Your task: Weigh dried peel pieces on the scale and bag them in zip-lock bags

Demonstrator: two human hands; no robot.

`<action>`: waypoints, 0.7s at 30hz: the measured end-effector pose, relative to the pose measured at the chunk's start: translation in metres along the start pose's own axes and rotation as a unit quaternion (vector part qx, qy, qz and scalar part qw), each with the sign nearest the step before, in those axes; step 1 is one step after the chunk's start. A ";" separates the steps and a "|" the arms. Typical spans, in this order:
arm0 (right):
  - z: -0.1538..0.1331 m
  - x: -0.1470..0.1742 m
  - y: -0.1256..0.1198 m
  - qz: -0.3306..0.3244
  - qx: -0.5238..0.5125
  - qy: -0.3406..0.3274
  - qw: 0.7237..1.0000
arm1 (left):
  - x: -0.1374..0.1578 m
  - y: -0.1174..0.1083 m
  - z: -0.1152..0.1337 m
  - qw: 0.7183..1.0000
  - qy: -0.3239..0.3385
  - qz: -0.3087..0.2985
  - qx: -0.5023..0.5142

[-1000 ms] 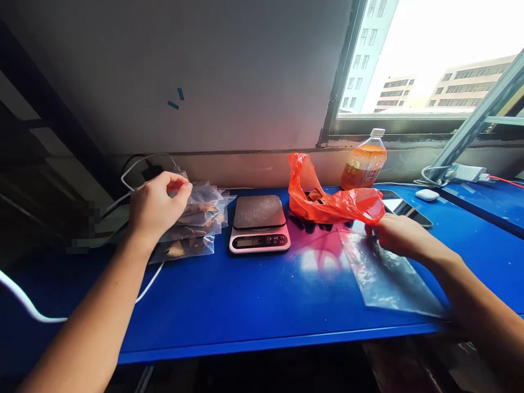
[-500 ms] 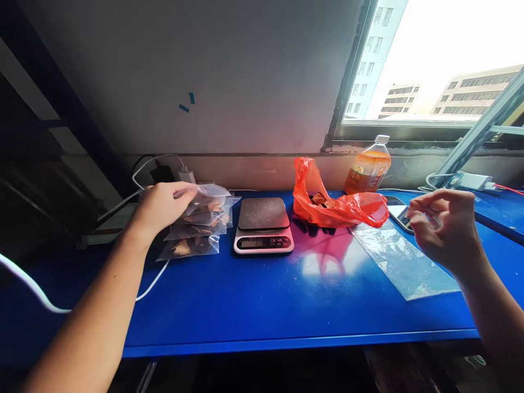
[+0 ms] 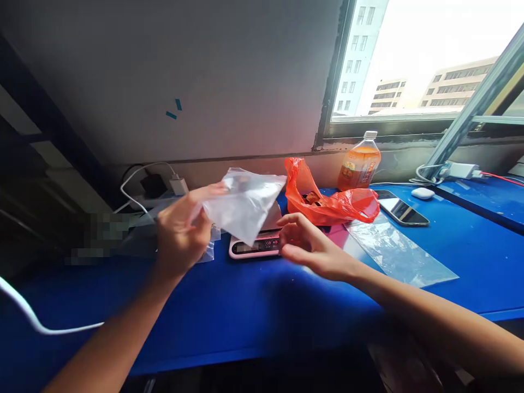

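Note:
My left hand [image 3: 182, 232] pinches a translucent plastic bag [image 3: 245, 204] by its left side and holds it up in the air. No contents can be made out in it. Behind it stands a kitchen scale [image 3: 242, 250], its platform mostly covered by the bag. My right hand [image 3: 315, 248] hovers at the scale's right edge, fingers curved and apart, with nothing in them. Small clear bags [image 3: 209, 252] lie left of the scale, largely hidden by my left hand. To the right, a red plastic bag [image 3: 333, 212] sits open with brown pieces [image 3: 314, 198] inside.
A bottle of orange drink [image 3: 359, 164] stands behind the red bag. A flat clear bag [image 3: 403, 254], a phone [image 3: 403, 208] and a white earbud case [image 3: 423, 193] lie on the right. White cables and a charger [image 3: 178, 185] run along the left. The blue table [image 3: 229, 322] ends in front.
My left hand has lifted a plastic bag from the stack on the left and brought it before the scale. My right hand has come inward from the right, toward the scale.

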State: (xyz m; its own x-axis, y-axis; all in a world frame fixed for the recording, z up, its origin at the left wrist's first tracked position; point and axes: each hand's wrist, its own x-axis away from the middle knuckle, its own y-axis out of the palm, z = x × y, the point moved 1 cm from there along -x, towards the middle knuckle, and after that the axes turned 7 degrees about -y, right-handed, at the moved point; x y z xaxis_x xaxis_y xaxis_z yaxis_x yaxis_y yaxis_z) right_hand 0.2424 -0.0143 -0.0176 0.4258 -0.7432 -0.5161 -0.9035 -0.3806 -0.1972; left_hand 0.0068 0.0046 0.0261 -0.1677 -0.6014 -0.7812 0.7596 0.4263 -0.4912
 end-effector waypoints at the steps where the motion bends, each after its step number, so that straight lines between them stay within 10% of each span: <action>1: 0.003 -0.001 -0.002 -0.003 -0.079 0.042 0.996 | 0.004 0.002 0.007 0.997 0.066 -0.035 0.021; 5: 0.004 -0.002 -0.020 0.076 -0.214 0.097 0.969 | 0.013 0.010 0.025 0.953 0.216 -0.209 0.045; 11: 0.013 0.003 -0.025 0.183 -0.040 0.097 0.978 | 0.005 0.009 0.021 0.859 0.108 -0.498 0.045; 17: 0.018 0.007 -0.011 0.131 0.004 0.076 0.988 | 0.008 0.022 0.019 0.972 0.054 -0.229 -0.016; 21: 0.017 0.011 0.003 0.071 -0.002 0.066 0.995 | 0.019 0.035 0.026 0.982 0.101 -0.151 -0.051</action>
State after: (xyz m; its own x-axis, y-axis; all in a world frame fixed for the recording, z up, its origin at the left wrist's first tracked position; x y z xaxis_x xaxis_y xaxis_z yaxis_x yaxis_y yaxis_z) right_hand 0.2434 -0.0148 -0.0382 0.2960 -0.8558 -0.4243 -0.9552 -0.2678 -0.1261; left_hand 0.0465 -0.0094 0.0035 -0.5040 -0.5690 -0.6498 0.5914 0.3209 -0.7398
